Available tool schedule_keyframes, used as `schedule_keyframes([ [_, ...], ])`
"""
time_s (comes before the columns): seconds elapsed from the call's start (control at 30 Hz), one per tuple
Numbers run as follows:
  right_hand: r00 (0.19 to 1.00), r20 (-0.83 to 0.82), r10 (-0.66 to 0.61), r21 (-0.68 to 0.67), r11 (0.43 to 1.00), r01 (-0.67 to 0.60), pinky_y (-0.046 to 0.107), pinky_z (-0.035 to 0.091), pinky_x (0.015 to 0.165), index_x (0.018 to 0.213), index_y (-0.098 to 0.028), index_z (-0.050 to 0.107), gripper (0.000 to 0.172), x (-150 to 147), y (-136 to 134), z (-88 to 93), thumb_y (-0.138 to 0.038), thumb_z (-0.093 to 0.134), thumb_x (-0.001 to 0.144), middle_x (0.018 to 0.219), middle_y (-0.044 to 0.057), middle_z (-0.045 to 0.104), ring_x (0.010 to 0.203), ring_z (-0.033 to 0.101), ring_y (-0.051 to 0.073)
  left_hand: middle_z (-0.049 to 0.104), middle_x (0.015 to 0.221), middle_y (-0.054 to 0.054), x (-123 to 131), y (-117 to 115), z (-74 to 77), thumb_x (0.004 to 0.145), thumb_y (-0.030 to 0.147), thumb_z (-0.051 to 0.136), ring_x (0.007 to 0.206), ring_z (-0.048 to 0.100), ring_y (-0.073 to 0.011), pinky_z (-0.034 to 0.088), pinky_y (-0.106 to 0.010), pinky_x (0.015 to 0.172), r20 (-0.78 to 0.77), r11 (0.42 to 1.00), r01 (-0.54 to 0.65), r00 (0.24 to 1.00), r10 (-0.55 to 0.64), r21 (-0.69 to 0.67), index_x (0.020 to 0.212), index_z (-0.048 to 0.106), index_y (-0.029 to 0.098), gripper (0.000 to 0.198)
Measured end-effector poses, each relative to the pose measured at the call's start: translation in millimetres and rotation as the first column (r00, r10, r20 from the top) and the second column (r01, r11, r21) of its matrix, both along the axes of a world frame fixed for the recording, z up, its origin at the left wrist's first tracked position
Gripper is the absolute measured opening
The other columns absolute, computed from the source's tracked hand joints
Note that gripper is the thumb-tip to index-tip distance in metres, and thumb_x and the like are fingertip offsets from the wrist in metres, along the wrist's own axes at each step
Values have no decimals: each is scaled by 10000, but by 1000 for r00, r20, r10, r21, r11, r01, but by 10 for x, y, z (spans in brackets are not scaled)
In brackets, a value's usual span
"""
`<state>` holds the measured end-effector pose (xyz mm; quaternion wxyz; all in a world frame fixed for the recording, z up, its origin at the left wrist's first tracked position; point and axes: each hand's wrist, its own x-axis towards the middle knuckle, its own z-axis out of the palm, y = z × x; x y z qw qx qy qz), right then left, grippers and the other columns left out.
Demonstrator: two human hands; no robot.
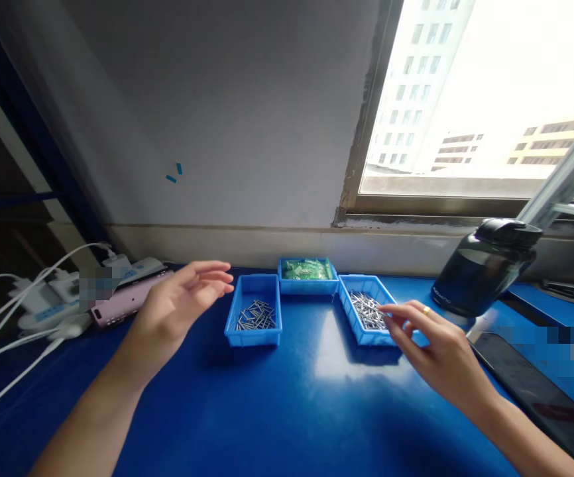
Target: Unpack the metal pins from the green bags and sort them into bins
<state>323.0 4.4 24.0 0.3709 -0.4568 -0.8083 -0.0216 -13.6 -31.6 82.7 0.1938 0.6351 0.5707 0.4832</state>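
My left hand (177,298) hovers to the left of a blue bin (254,338) that holds a loose pile of thin metal screws or pins (257,315). Its fingers are stretched out and nothing shows in them. Over the near right rim of another blue bin (366,338) is my right hand (431,334), wearing a ring. Thumb and index finger are drawn together in a pinch; whatever may be between them is too small to make out. Many short metal pieces (364,308) fill that bin. Between and behind these two stands a third blue bin (308,287) with green items (307,269), perhaps circuit boards.
A dark bottle (486,268) stands at the right, with a dark phone-like slab (535,391) in front of it. At the left lie power strips with white cables (13,318) and a pink device (128,298). Behind the blue table (277,411) rises a grey wall with a window.
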Motion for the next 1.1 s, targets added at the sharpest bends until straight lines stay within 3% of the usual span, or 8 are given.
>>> schedule_keyframes([
  [0.1, 983, 10, -183, -51, 982, 183, 251, 476, 539, 990, -180, 598, 314, 110, 154, -51, -402, 415, 864, 914, 85, 565, 649, 572, 143, 659, 896, -43, 355, 83, 226, 840, 448, 344, 829, 635, -214, 522, -371, 774, 136, 994, 84, 986, -93, 67, 1049, 567, 187, 402],
  [0.2, 955, 54, -292, -84, 951, 296, 281, 481, 599, 1019, -179, 591, 349, 183, 255, -113, -434, 427, 845, 932, 91, 550, 745, 586, 184, 662, 843, -40, 594, 329, 291, 787, 437, 487, 800, 622, -201, 513, -307, 712, -132, 988, 156, 979, -153, 15, 946, 619, 171, 337],
  [0.37, 955, 101, -278, -65, 956, 285, 307, 468, 675, 1043, -203, 581, 368, 196, 259, -101, -461, 407, 847, 1005, 94, 548, 815, 578, 205, 651, 891, -40, 560, 780, 103, 808, 348, 468, 790, 592, -187, 457, -288, 687, -506, 990, 121, 860, -67, 75, 923, 623, 194, 247],
  [0.53, 928, 273, -254, 2, 965, 264, 340, 463, 716, 1079, -186, 572, 418, 196, 400, -19, -478, 393, 840, 1058, 123, 562, 900, 576, 253, 632, 914, -48, 130, 842, -171, 814, 410, 426, 787, 582, -198, 422, -283, 666, -633, 999, -5, 774, 32, 44, 890, 613, 207, 286],
  [0.73, 898, 311, -313, -207, 899, 385, 318, 474, 579, 1084, -165, 557, 455, 391, 641, -172, -508, 407, 825, 931, 150, 627, 715, 645, 249, 582, 632, 4, -195, 726, -547, 811, 553, 374, 572, 569, -171, 411, -251, 513, -381, 964, -71, 924, -33, -257, 759, 511, 203, 380],
  [0.93, 972, 155, -174, -472, 851, 228, 246, 425, 445, 1017, -216, 516, 310, 563, 580, -335, -440, 353, 878, 572, 44, 620, 465, 608, 182, 461, 510, 67, -194, 682, -739, 753, 561, 471, 434, 493, -125, 400, -222, 418, -71, 882, 95, 987, -143, -462, 701, 402, 204, 367],
  [1.03, 967, 228, -109, -325, 928, 182, 255, 408, 420, 1002, -213, 536, 275, 592, 574, -399, -333, 318, 886, 559, 59, 612, 434, 583, 187, 426, 504, 69, -158, 699, -743, 773, 556, 435, 442, 492, -128, 397, -222, 422, -45, 868, 125, 985, -167, -481, 658, 365, 204, 377],
  [1.1, 947, 317, -55, -169, 979, 114, 287, 428, 470, 938, -200, 581, 319, 612, 582, -447, -257, 276, 862, 770, 135, 653, 480, 586, 191, 466, 533, 49, -196, 718, -712, 805, 554, 370, 486, 527, -150, 420, -241, 458, -124, 866, 97, 976, -180, -491, 673, 395, 204, 375],
])
